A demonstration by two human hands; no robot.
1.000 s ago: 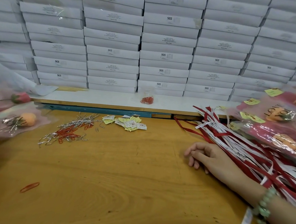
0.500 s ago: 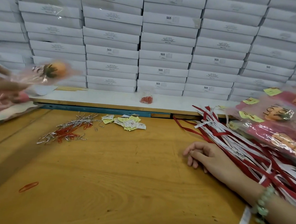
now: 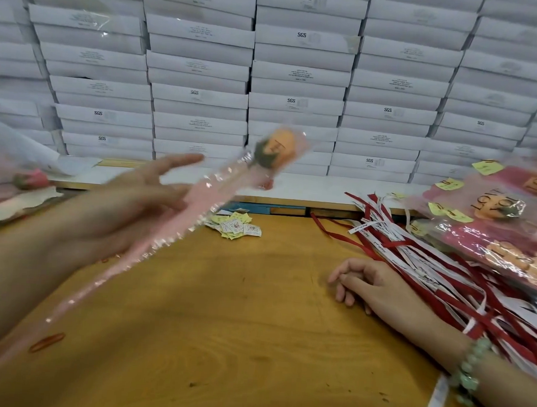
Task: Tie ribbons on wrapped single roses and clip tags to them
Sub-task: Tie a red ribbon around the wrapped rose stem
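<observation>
wrapped rose [image 3: 177, 226] slanting across the left hand [image 3: 125, 216] above the tabletop's [image 3: 253, 334] left side, bloom toward the far edge; index finger straight, grip too blurred to tell. right hand [image 3: 372, 288] resting near the right edge, fingers loosely curled, empty, just beside the ribbons [image 3: 429, 270]. tags [image 3: 234, 227] by the far edge.

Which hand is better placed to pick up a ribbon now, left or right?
Right, probably. The right hand rests on the table, holding nothing, beside the ribbons. The left hand holds the wrapped rose.
</observation>
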